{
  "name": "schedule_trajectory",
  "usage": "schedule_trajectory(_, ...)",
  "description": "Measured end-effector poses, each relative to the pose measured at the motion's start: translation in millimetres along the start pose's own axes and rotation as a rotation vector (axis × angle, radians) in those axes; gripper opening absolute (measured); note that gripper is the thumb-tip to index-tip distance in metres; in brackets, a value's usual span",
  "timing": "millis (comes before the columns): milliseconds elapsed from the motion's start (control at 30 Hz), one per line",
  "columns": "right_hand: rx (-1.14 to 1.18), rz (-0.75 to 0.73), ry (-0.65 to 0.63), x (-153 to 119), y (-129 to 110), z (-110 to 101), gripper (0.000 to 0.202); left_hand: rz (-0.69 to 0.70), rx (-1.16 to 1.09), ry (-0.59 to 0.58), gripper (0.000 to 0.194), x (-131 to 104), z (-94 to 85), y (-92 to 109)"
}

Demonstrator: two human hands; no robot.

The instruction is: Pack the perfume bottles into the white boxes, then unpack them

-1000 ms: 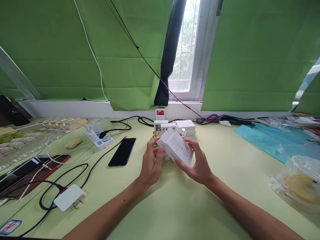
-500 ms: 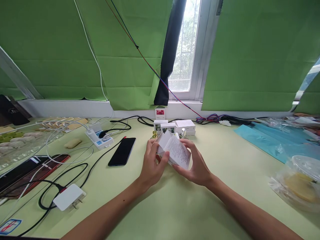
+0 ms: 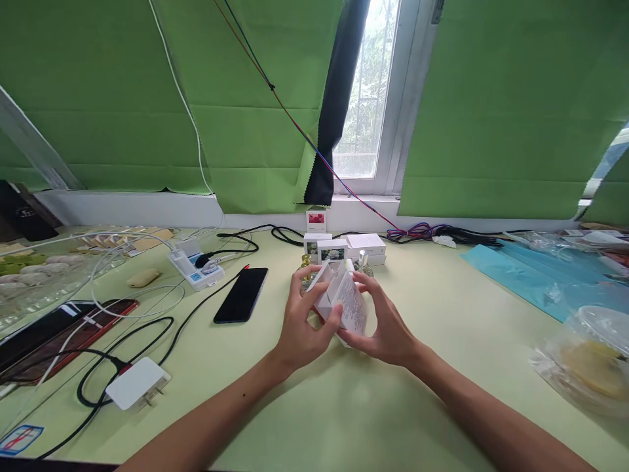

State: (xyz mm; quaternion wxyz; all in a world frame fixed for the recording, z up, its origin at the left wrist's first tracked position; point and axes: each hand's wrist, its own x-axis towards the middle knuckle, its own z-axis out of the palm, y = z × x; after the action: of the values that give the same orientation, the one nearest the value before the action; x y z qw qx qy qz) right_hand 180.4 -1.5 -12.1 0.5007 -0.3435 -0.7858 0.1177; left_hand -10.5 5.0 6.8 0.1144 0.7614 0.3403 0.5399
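Between my two hands is a small white carton [image 3: 352, 307] with printed text on one side, tilted, its top flaps raised. My left hand [image 3: 307, 318] grips the carton's left side, thumb on the near face. From the right, my right hand [image 3: 386, 321] holds it with thumb below and fingers along the upper edge. Just behind stand a gold-capped glass bottle [image 3: 306, 262] and a clear-capped glass bottle [image 3: 363, 261], both partly hidden. Farther back are white boxes with flower pictures [image 3: 332, 249]. The carton's inside cannot be made out.
A black phone [image 3: 242, 295] lies left of my hands, near a white power strip [image 3: 195, 267] with cables and a white charger [image 3: 137, 383]. On the right are blue sheets [image 3: 521, 275] and a plastic-wrapped round container [image 3: 590, 354]. Black cables [image 3: 280, 233] run along the back.
The carton has turned more upright, and its open top now faces more toward me. Both hands remain on it in nearly the same place. The view has shifted slightly.
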Motion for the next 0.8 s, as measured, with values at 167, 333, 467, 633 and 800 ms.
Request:
schedule_trajectory(167,0.04,0.04,0.002,-1.7,3.4,1.5,0.096,0.076,0.004,-0.044,0.021,-3.0,2.3,-0.6)
schedule_trajectory(333,0.075,0.055,0.01,-1.8,1.9,1.4,0.102,0.14,0.005,-0.085,0.022,-2.7,4.0,0.3)
schedule_trajectory(467,0.072,0.047,0.015,-1.6,0.8,1.2,0.097,0.142,0.002,-0.103,0.024,-1.9,3.7,1.4)
schedule_trajectory(633,0.063,0.075,0.013,-1.7,1.3,1.4,0.091,0.138,-0.009,-0.109,0.024,-1.8,3.2,2.2)
schedule_trajectory(800,0.086,0.074,0.03,-2.8,3.0,2.4,0.089,0.139,-0.011,-0.113,0.023,-2.5,3.5,1.2)
